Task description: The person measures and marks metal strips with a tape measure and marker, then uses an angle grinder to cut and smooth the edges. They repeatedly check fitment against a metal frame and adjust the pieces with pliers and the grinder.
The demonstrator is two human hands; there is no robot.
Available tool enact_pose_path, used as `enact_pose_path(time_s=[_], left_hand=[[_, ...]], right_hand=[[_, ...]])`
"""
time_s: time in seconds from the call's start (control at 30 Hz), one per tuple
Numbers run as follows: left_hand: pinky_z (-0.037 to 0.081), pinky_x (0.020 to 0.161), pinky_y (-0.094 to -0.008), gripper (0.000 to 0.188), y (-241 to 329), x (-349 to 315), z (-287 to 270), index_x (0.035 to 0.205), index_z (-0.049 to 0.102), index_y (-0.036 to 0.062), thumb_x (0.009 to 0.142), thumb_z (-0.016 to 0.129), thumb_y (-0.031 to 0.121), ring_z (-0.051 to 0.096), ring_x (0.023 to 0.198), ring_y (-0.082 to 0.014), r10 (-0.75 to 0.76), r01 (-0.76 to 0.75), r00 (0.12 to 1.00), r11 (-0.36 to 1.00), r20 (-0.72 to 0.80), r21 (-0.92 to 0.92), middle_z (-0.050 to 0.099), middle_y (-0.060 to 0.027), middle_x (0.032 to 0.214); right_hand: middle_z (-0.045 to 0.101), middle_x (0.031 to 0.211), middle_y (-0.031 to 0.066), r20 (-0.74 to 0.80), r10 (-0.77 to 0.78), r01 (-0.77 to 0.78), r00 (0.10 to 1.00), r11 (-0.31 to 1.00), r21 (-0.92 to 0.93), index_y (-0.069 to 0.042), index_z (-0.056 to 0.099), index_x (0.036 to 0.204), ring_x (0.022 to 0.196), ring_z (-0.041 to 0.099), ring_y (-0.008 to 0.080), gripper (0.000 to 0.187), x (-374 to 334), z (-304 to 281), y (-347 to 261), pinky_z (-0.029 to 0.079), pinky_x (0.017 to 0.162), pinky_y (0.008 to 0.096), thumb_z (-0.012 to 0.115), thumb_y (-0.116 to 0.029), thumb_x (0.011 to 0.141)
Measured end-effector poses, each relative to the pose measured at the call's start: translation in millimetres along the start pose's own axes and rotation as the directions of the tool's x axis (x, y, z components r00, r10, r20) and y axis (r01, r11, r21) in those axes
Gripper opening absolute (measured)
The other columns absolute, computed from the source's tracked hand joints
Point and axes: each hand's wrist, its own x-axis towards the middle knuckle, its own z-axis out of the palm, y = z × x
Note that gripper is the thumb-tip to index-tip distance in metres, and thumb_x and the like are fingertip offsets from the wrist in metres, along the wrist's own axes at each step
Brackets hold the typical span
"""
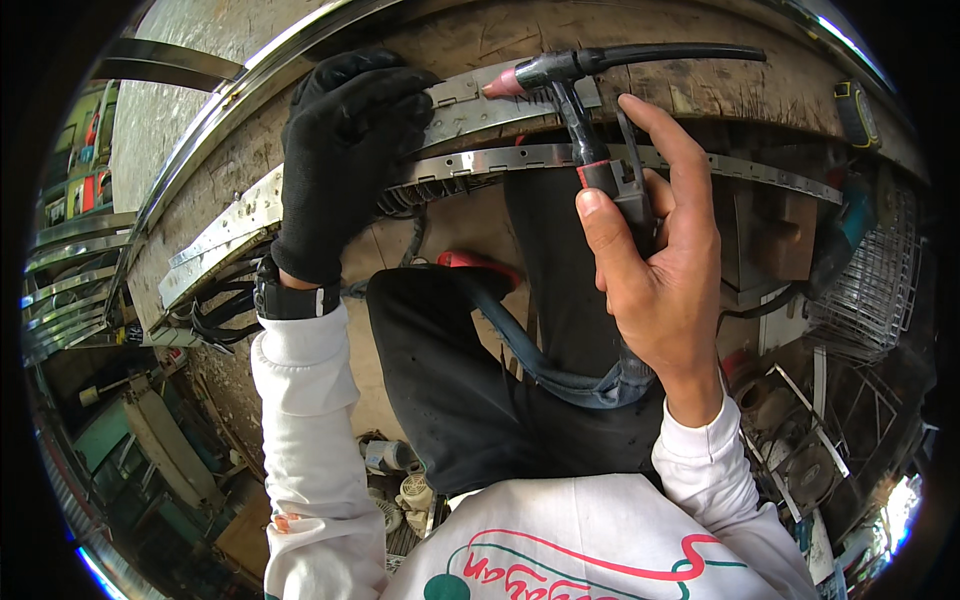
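Note:
My bare right hand (660,240) is closed round the handle of a welding torch (575,120) with a pink nozzle and a black back cap. Its index finger stretches up beside the torch's black switch lever. The nozzle points left, at a flat metal strip (480,115) with hinge-like knuckles on the wooden bench. In a black glove, my left hand (350,150) has its fingers bent and pressed together at the strip's left end. Its fingertips are partly hidden, so a thin rod there cannot be made out. A blue-wrapped torch cable (540,365) runs down across my lap.
A long perforated metal strip (740,168) lines the near edge of the wooden bench (690,85). A tape measure (857,113) lies at the right end. Metal strips (70,270) stick out at left. A wire rack (870,280) and a teal power tool (850,225) are at right.

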Motion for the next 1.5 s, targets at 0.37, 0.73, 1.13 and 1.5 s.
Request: enact_pose_path(time_s=[0.37,0.73,1.13,1.5], left_hand=[[0.055,0.091,-0.0299,0.02,0,1,0,0.111,0.081,0.0054,0.092,0.08,0.008,0.068,0.109,-0.018,0.007,-0.006,1.0,0.999,-0.028,0.054,0.068,-0.0082,0.12],[0.053,0.093,-0.0375,0.018,2,-1,-1,0.107,0.081,0.0056,0.089,0.078,0.009,0.069,0.105,-0.0268,0.161,-0.154,0.987,0.93,0.007,0.334,0.072,-0.0131,0.112],[0.062,0.092,-0.0339,0.022,-10,-9,-9,0.119,0.071,0.0008,0.099,0.064,-0.006,0.073,0.106,-0.0191,-0.081,0.067,0.997,0.914,-0.019,-0.4,0.073,-0.0108,0.119],[0.059,0.089,-0.0291,0.022,0,-9,-11,0.124,0.069,-0.0003,0.103,0.064,0.002,0.072,0.103,-0.016,-0.132,0.101,0.991,0.872,-0.033,-0.479,0.075,-0.0088,0.114]], right_hand=[[0.072,0.091,0.0076,-0.029,0.074,-0.07,0.997,0.989,0.134,-0.008,0.044,0.153,0.072,0.067,0.0121,0.058,0,-4,2,0.053,0.063,0.0274,0.07,-0.01,0.101],[0.07,0.091,0.0062,-0.004,0.205,-0.196,0.979,0.945,0.262,-0.009,0.042,0.153,0.061,0.059,0.0073,0.06,1,-9,-2,0.045,0.052,0.0242,0.071,-0.012,0.1],[0.063,0.082,0.0072,-0.026,0.252,-0.234,0.967,0.928,0.291,-0.012,0.039,0.159,0.05,0.051,0.0067,0.067,2,-9,1,0.04,0.042,0.0223,0.07,-0.026,0.101],[0.069,0.088,0.0066,-0.059,0.268,-0.236,0.962,0.919,0.315,-0.007,0.042,0.153,0.054,0.056,0.0068,0.059,5,-13,-8,0.043,0.045,0.0224,0.07,-0.017,0.102]])
